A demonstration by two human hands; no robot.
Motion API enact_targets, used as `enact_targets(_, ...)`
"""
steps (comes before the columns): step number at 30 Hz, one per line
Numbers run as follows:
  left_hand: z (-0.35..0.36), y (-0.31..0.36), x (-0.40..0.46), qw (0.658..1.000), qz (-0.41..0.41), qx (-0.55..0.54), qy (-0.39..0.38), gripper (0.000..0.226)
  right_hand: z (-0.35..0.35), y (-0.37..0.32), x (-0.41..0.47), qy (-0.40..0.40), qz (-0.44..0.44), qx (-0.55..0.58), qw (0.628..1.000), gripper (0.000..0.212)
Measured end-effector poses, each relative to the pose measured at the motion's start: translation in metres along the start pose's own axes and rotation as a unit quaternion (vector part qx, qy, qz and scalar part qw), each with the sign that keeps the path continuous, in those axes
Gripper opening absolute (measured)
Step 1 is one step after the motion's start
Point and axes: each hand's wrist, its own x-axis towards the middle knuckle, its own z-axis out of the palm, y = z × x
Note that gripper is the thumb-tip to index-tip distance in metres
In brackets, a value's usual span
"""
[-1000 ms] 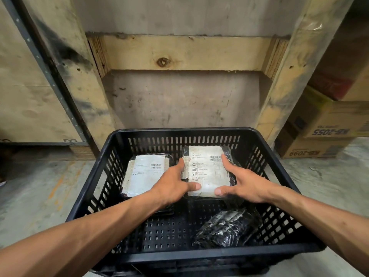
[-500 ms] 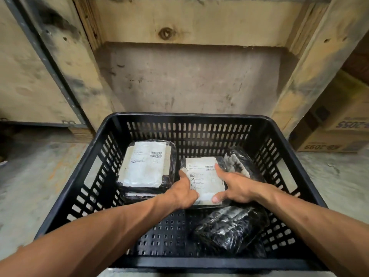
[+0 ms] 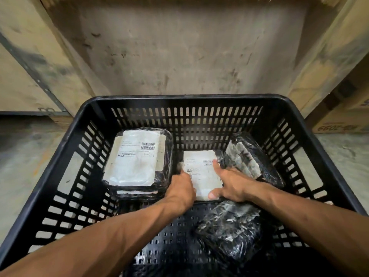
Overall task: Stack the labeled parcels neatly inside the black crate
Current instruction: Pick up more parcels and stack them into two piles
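Note:
The black slotted crate fills the lower view. Low inside it, a small black-wrapped parcel with a white label lies between both my hands. My left hand grips its left edge and my right hand grips its right edge, thumb on the near corner. To the left, a stack of labeled parcels has a big white label facing up. A parcel leans against the crate's right wall. A crumpled black-wrapped parcel lies near the front.
The crate rests on a concrete floor in front of a worn wooden pallet structure. Cardboard boxes stand at the right behind the crate. The crate's perforated bottom shows at the front left.
Both hands have lowered the small labeled parcel deeper into the crate, beside the left stack. The view has tilted down and come closer.

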Motion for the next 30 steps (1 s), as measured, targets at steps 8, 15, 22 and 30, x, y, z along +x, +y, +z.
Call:
enact_targets(8, 0.012, -0.011, -0.004, 0.998, 0.033, 0.047, 0.000, 0.069, -0.001, -0.006, -0.009, -0.005, 0.011, 0.023, 1.000, 0.118)
enact_targets(15, -0.003, 0.000, -0.010, 0.992, 0.033, 0.114, -0.048, 0.068, -0.009, -0.021, -0.026, -0.004, 0.026, -0.027, 0.999, 0.116)
enact_targets(22, -0.028, 0.013, -0.052, 0.937, 0.171, 0.259, -0.162, 0.055, -0.061, -0.022, -0.095, 0.019, -0.072, -0.127, 0.989, 0.080)
enact_targets(30, -0.042, 0.020, -0.093, 0.933, 0.279, 0.058, -0.222, 0.041, -0.080, 0.006, -0.174, 0.011, -0.114, -0.156, 0.981, 0.037)
